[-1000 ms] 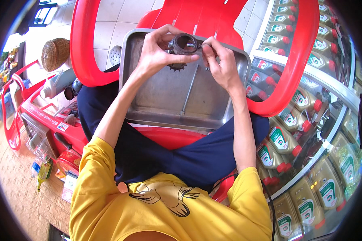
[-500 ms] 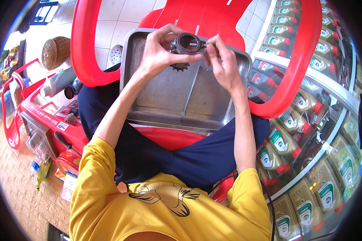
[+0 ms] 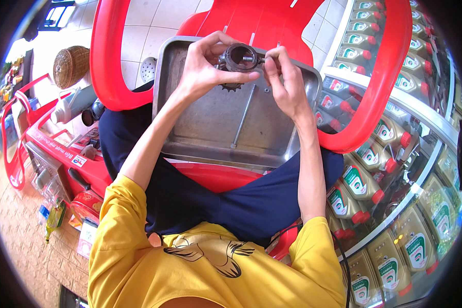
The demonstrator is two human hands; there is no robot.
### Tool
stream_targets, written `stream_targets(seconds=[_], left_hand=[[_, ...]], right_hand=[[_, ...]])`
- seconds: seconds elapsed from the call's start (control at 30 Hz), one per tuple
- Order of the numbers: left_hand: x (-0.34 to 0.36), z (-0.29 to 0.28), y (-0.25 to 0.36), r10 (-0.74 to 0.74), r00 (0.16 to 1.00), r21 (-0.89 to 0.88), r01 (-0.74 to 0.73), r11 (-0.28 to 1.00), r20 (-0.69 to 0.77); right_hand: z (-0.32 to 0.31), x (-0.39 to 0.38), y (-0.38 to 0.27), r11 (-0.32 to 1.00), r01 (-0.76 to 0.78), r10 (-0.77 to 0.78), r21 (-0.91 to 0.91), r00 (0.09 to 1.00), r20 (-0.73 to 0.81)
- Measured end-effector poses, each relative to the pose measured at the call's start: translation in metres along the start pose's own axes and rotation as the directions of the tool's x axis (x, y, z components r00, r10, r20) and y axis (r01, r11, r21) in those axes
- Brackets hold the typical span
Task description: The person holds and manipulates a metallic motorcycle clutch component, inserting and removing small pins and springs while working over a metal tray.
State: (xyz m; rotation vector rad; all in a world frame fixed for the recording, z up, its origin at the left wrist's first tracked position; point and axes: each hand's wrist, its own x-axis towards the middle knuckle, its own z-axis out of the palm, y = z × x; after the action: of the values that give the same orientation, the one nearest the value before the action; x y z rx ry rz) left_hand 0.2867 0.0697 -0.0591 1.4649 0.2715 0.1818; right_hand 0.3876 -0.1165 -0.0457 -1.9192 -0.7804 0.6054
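Above the far part of a metal tray (image 3: 200,136), my left hand (image 3: 203,66) is closed round a dark, ring-shaped metal part (image 3: 240,67). A toothed edge like a sprocket (image 3: 232,88) shows just below it, and a short shiny pin or bolt crosses the ring's opening. My right hand (image 3: 287,84) pinches with thumb and forefinger at the ring's right side, on a small stem whose kind I cannot make out. In the tray lies a long thin metal rod (image 3: 245,115), with a small nut-like piece (image 3: 266,90) near its far end.
The tray rests in front of me on a red plastic chair (image 3: 241,172), with another red chair (image 3: 251,20) beyond. Shelves of gold oil bottles (image 3: 362,179) fill the right side. To the left are a wicker basket (image 3: 72,66) and a red stand (image 3: 64,149).
My right fingers have shifted slightly at the side of the ring-shaped part. The ring has turned a little; my left hand keeps its hold.
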Motion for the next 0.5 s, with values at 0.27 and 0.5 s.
stream_targets(seconds=[0.27,0.5], left_hand=[[0.0,0.0,-0.005,0.032,0.999,0.031,-0.032,0.999,0.021],[-0.001,0.002,0.001,0.029,0.999,-0.037,-0.027,0.999,0.028]], right_hand=[[0.006,-0.002,0.002,0.998,0.043,-0.041,0.038,0.996,-0.075],[-0.001,-0.003,0.003,0.991,0.13,-0.132,-0.043,0.99,-0.05]])
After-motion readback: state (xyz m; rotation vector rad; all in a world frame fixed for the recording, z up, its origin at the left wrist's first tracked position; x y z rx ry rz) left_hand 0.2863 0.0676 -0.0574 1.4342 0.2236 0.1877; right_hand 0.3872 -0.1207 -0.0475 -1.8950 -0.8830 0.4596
